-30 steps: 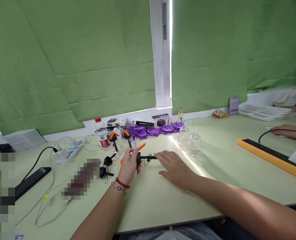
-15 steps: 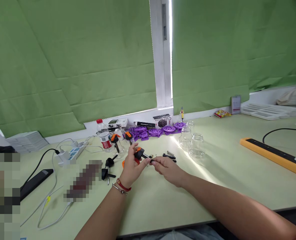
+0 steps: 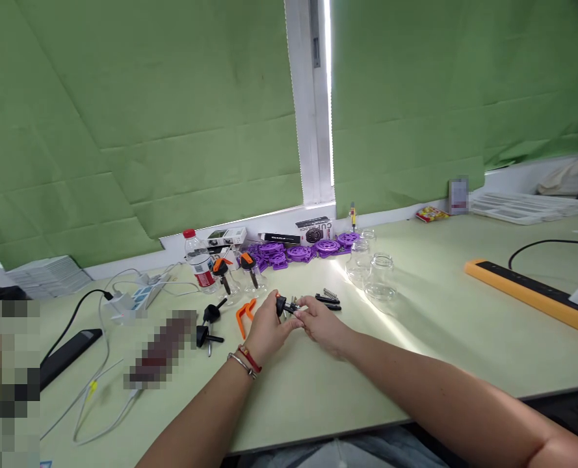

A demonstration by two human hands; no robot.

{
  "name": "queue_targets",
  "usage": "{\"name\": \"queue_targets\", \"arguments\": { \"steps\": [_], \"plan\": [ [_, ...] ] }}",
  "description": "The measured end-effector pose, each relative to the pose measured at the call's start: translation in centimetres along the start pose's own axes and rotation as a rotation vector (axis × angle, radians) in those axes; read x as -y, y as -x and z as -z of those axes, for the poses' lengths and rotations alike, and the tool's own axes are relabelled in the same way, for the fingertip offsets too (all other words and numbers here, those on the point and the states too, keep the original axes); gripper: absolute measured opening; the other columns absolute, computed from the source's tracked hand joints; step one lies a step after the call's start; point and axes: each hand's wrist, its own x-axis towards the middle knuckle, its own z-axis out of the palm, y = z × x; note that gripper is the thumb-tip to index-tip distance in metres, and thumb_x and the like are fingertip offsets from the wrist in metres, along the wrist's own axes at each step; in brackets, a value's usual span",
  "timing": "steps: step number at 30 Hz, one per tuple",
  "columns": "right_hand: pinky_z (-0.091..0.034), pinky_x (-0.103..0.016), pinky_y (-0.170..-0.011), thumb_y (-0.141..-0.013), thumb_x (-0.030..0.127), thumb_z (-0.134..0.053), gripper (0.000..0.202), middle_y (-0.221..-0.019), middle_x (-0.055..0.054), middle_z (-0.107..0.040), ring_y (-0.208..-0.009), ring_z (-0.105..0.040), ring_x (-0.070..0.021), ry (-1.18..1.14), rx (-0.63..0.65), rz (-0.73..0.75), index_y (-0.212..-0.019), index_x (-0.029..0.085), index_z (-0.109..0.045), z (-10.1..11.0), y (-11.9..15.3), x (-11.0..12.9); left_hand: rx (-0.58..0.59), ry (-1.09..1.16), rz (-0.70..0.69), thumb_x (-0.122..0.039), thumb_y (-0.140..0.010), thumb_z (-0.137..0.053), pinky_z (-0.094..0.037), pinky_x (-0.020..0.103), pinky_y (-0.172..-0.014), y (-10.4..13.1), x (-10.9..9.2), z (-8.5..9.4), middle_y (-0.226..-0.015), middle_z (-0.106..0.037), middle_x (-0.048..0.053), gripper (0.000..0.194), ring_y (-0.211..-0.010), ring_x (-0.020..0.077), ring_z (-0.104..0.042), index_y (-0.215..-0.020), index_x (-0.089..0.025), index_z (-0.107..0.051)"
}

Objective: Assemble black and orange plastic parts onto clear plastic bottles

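Above the middle of the table, my left hand is closed around a black spray-pump head, whose orange part is mostly hidden by my fingers. Its thin metal stem points right, toward my right hand. There my right thumb and fingers pinch together at the stem's end; any small part between them is too small to make out. Two orange trigger pieces lie left of my left hand. Beyond my right hand are black tubes and a metal spring.
Black pump heads with stems lie at left, near glass bottles topped in black and orange. Open glass jars stand right of centre. Purple plastic parts line the back. A red-capped bottle, power strip and cables are left.
My left hand has turned the pump head, so its orange top is now mostly behind my fingers. The orange trigger pieces show more fully. The view has shifted slightly.
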Motion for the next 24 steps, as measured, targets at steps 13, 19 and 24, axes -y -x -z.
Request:
{"name": "queue_targets", "arguments": {
  "steps": [13,19,24],
  "plan": [
    [-0.031,-0.023,-0.052,-0.081,0.034,-0.047,0.019,-0.065,0.006,-0.042,-0.055,-0.036,-0.0107,0.163,-0.044,0.091,-0.095,0.023,-0.041,0.0,-1.2,-1.0,-0.151,0.085,0.154,-0.039,-0.074,-0.057,-0.038,0.027,-0.061,-0.3,0.2,-0.4,-0.071,-0.055,0.000,0.024,-0.068,0.0176,-0.055,-0.082,-0.021,-0.044],
    [-0.029,-0.025,-0.054,-0.083,0.035,-0.044,0.016,-0.065,0.005,-0.042,-0.056,-0.036,-0.0120,0.294,-0.055,0.185,-0.092,0.022,-0.042,0.0,-1.1,-1.2,-0.163,-0.019,0.194,-0.036,-0.075,-0.057,-0.035,0.026,-0.058,-0.4,-0.2,-0.5,-0.069,-0.055,0.000,0.022,-0.066,0.0176,-0.055,-0.081,-0.021,-0.043],
    [-0.029,-0.025,-0.054,-0.084,0.035,-0.043,0.018,-0.065,0.005,-0.043,-0.056,-0.035,-0.0122,0.284,-0.041,0.215,-0.097,0.023,-0.040,0.0,-1.0,-1.3,-0.171,-0.036,0.220,-0.034,-0.077,-0.057,-0.035,0.026,-0.058,-0.3,-0.4,-0.5,-0.069,-0.056,0.000,0.020,-0.065,0.0171,-0.055,-0.079,-0.021,-0.043]
  ]
}}
